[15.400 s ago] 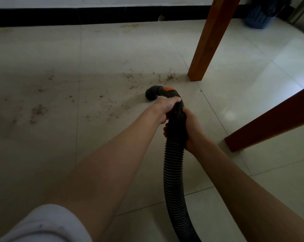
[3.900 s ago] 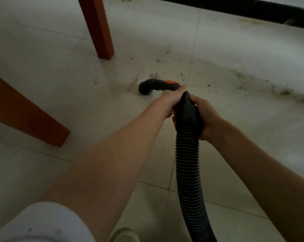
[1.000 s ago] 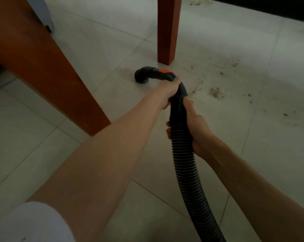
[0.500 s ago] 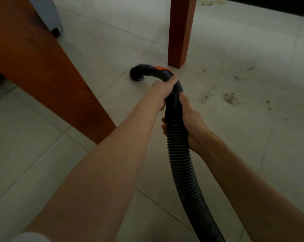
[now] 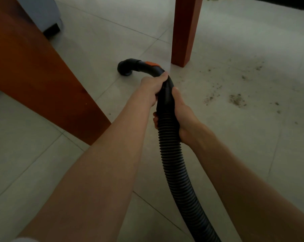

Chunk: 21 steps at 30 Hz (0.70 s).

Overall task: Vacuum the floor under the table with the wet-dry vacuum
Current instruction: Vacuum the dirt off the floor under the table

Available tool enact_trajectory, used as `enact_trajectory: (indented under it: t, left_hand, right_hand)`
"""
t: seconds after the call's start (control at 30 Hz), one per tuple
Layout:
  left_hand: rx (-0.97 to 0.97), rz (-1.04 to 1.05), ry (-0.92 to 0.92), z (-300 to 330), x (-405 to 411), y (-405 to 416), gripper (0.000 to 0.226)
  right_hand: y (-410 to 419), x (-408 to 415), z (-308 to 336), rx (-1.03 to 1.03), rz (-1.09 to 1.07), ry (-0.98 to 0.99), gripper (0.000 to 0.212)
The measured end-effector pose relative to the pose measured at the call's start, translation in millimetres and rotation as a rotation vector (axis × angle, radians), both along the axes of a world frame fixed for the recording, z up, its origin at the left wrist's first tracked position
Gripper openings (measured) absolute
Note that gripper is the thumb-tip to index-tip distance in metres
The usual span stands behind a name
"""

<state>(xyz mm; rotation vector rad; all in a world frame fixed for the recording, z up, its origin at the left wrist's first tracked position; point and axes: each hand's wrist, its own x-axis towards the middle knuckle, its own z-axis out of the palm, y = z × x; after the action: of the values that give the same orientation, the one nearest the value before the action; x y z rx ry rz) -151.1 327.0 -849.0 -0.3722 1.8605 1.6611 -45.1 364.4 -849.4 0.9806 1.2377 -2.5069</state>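
A black ribbed vacuum hose (image 5: 175, 165) runs from the bottom edge up to a curved black nozzle (image 5: 125, 67) with an orange tab; its mouth sits on the pale tiled floor (image 5: 98, 46). My left hand (image 5: 152, 86) grips the smooth handle part just behind the bend. Lower down, my right hand (image 5: 181, 112) grips the hose where the ribs begin. Brown dirt specks (image 5: 236, 100) lie on the tiles to the right of the hose. The vacuum's body is out of view.
A wooden table leg (image 5: 184, 30) stands just right of the nozzle. A second, nearer wooden leg (image 5: 34, 74) slants across the left side. A grey object on a dark base (image 5: 46, 18) stands at the top left. A dark baseboard (image 5: 278, 3) runs along the top right.
The nozzle has slid left, away from the far leg and the dirt, which now lies further right. Both hands keep the same grip on the hose.
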Motion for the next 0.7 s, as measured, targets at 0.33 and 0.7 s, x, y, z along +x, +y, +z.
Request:
enact_trajectory:
  t: [0.33, 0.7]
  left_hand:
    - [-0.007, -0.120, -0.003, 6.7, 16.5, 13.3, 0.045]
    - [-0.052, -0.136, 0.021, 15.2, 31.4, 8.8, 0.045]
  right_hand:
    - [1.2, 18.3, -3.2, 0.215, -0.109, 0.004, 0.057]
    - [0.7, 45.3, 8.2, 0.301, -0.007, 0.000, 0.058]
